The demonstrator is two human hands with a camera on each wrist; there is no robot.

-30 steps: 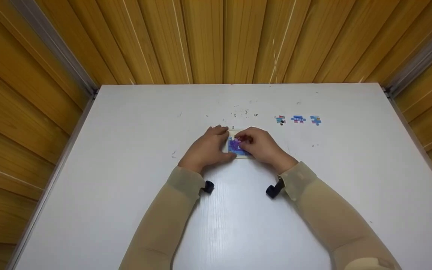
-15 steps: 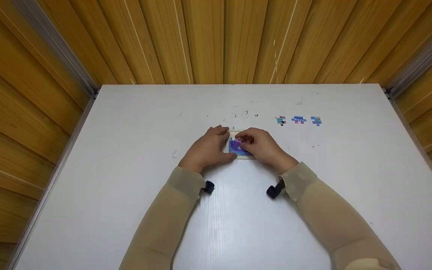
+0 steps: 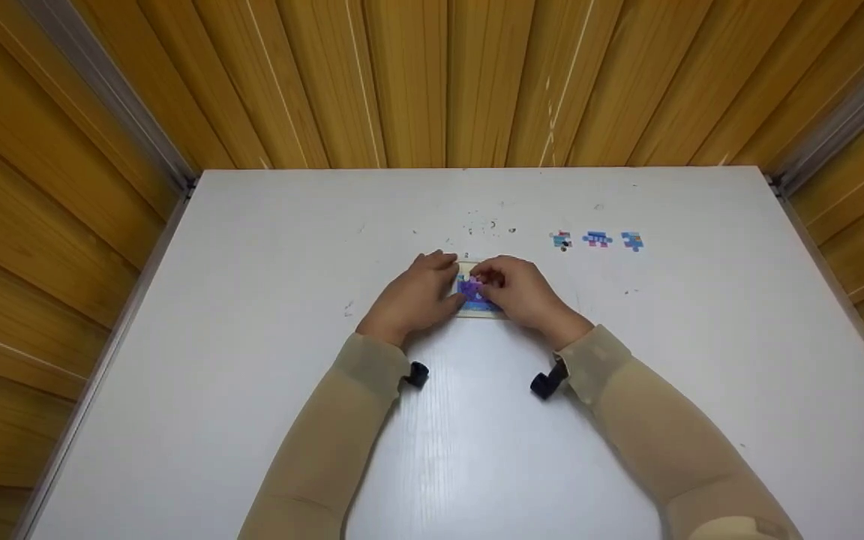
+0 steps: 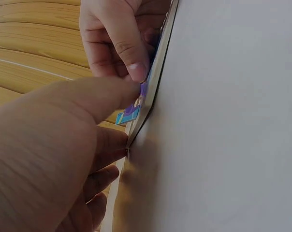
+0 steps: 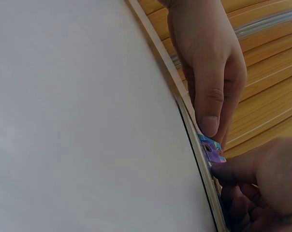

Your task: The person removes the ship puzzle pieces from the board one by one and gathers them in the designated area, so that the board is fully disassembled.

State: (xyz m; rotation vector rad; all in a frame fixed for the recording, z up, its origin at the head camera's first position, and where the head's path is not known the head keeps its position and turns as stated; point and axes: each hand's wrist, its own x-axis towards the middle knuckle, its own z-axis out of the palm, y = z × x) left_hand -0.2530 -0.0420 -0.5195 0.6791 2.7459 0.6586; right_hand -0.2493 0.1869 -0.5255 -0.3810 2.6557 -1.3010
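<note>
A small jigsaw puzzle in a pale wooden tray (image 3: 479, 316) lies mid-table, with blue and purple pieces showing. My left hand (image 3: 413, 296) rests at its left end, fingers along the edge and thumb over the pieces. From the right, my right hand (image 3: 522, 292) reaches over the tray and pinches at a purple jigsaw piece (image 3: 472, 289). Both wrist views show a purple-and-blue piece (image 4: 129, 113) tilted up out of the tray near both thumbs. The right thumb (image 5: 223, 171) meets its lower end. My right fingers hide much of the puzzle.
Three loose jigsaw pieces lie in a row behind and to the right: one multicoloured (image 3: 561, 240), one blue and pink (image 3: 597, 238), one blue (image 3: 632, 240). The white table (image 3: 252, 247) bears small dark marks. Wood-panelled walls (image 3: 417, 82) stand behind and at both sides.
My left thumb has shifted from the tray's front left corner up onto the pieces. The right hand stays almost still over the puzzle.
</note>
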